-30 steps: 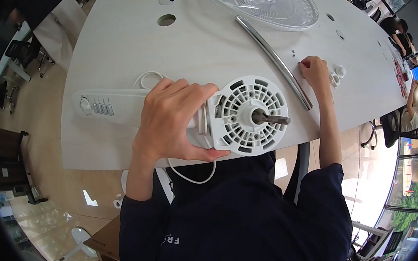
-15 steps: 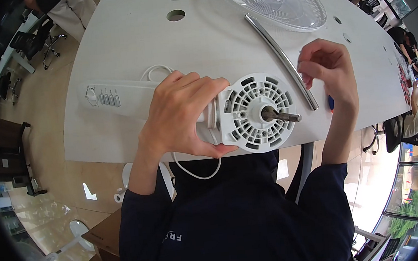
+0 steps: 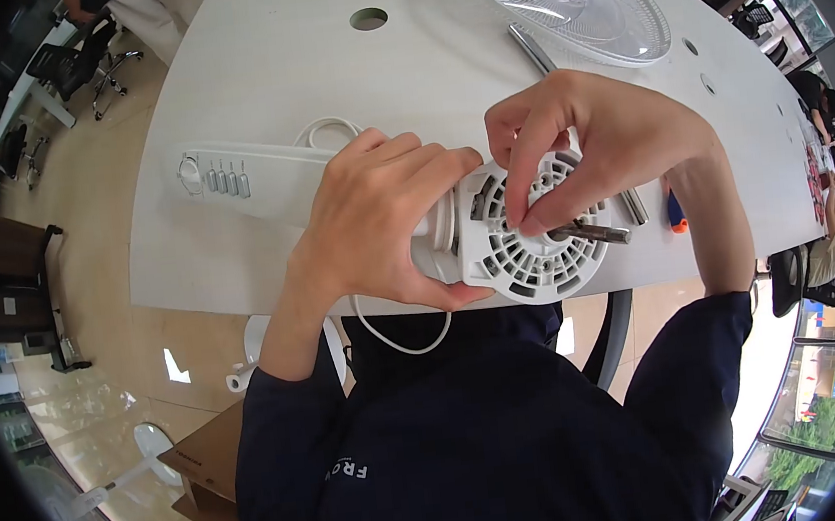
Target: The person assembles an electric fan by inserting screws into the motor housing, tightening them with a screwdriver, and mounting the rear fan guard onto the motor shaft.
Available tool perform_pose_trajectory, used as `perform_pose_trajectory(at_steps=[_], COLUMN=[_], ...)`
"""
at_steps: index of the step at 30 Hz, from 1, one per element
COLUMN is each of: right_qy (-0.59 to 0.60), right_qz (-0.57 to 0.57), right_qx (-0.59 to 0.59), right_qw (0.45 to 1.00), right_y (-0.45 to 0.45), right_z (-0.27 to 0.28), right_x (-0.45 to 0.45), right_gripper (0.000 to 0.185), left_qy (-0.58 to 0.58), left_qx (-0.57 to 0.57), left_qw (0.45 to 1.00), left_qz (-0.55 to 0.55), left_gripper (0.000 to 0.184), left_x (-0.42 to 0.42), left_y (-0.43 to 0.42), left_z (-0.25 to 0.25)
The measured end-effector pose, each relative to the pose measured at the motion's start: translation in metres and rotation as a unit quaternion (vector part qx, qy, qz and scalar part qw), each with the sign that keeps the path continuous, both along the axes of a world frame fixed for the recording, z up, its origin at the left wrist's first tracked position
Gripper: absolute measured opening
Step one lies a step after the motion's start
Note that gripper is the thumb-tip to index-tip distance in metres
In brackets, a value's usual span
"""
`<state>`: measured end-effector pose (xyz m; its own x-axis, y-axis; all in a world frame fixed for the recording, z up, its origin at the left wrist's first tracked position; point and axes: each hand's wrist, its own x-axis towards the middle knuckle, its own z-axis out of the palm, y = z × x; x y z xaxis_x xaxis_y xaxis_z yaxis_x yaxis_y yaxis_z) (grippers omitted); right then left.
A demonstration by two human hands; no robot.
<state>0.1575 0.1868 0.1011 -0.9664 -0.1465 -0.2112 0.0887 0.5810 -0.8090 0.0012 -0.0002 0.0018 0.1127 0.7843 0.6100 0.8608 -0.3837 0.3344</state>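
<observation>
My left hand [image 3: 378, 219] is wrapped around the neck and edge of a white fan motor housing [image 3: 509, 270], whose slotted round face is turned up at the table's front edge. A metal shaft [image 3: 594, 233] sticks out of its centre. Over that face is my right hand [image 3: 616, 131], thumb and index finger pinched together near the hub; anything between the fingertips is too small to make out. To the left lies the white fan stand body [image 3: 274, 179] with a knob and several buttons, joined to the housing side. A white cord [image 3: 396, 348] hangs below my left hand.
Behind my right hand lies a chrome tube [image 3: 530, 49], partly covered. A clear fan grille [image 3: 580, 19] rests at the far side of the white table [image 3: 250, 86]. A blue and orange object [image 3: 676, 216] is by my right wrist. A cardboard box [image 3: 206, 462] stands on the floor.
My right hand has moved left from beside the chrome tube onto the face of the motor housing. My left hand keeps its hold. The view has shifted slightly.
</observation>
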Motion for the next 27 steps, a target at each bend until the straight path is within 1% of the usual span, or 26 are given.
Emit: perform_pose_trajectory(at_steps=[1, 2, 4, 7, 8, 10, 11, 13, 16, 18, 20, 23, 25, 27], right_qy=[-0.027, -0.026, -0.044, -0.042, -0.042, -0.006, -0.006, -0.015, -0.003, 0.005, 0.015, -0.014, -0.064, -0.054], right_qz=[-0.002, -0.001, 0.007, 0.005, 0.006, -0.003, -0.002, -0.038, -0.012, -0.008, -0.005, -0.009, -0.036, -0.025], right_qx=[-0.001, -0.003, 0.065, 0.085, 0.084, 0.072, 0.072, 0.083, 0.094, 0.099, 0.103, 0.105, 0.121, 0.122], right_qw=[1.000, 1.000, 0.997, 0.996, 0.996, 0.997, 0.997, 0.996, 0.995, 0.995, 0.995, 0.994, 0.990, 0.991], right_y=[-0.001, -0.003, -0.008, -0.012, -0.012, -0.011, -0.012, -0.014, -0.014, -0.015, -0.015, -0.017, -0.018, -0.019], right_z=[-0.001, 0.000, 0.007, 0.010, 0.008, 0.005, 0.005, 0.007, 0.011, 0.010, 0.010, 0.014, 0.017, 0.018], right_x=[-0.003, -0.004, -0.007, -0.007, -0.006, -0.004, -0.004, -0.003, -0.001, -0.001, -0.001, -0.004, -0.006, -0.007], right_gripper=[0.019, 0.019, 0.022, 0.022, 0.022, 0.015, 0.015, 0.015, 0.016, 0.017, 0.017, 0.018, 0.019, 0.019], left_qy=[0.001, 0.000, -0.002, 0.006, 0.004, 0.002, -0.009, -0.019, -0.023, -0.010, -0.008, -0.015, -0.025, -0.025], left_qx=[-0.001, 0.004, 0.009, -0.006, -0.004, -0.001, 0.009, 0.018, 0.035, 0.005, 0.007, 0.015, 0.021, 0.016], left_qw=[1.000, 1.000, 1.000, 1.000, 1.000, 1.000, 1.000, 1.000, 0.999, 1.000, 1.000, 1.000, 0.999, 1.000], left_qz=[0.003, 0.002, 0.002, 0.006, 0.005, 0.006, 0.003, 0.000, -0.001, 0.000, 0.001, 0.000, -0.001, 0.000], left_gripper=[0.079, 0.078, 0.078, 0.078, 0.078, 0.078, 0.078, 0.079, 0.079, 0.079, 0.079, 0.078, 0.076, 0.075], left_x=[0.000, 0.000, 0.000, 0.000, 0.000, 0.000, 0.000, 0.000, 0.000, -0.001, -0.001, -0.001, 0.000, 0.000], left_y=[0.000, 0.000, 0.000, 0.000, 0.000, 0.001, 0.001, 0.003, 0.003, 0.001, 0.001, 0.003, 0.003, 0.003], left_z=[0.000, 0.000, 0.000, -0.001, -0.001, -0.002, -0.004, -0.006, -0.006, -0.003, -0.003, -0.007, -0.008, -0.007])
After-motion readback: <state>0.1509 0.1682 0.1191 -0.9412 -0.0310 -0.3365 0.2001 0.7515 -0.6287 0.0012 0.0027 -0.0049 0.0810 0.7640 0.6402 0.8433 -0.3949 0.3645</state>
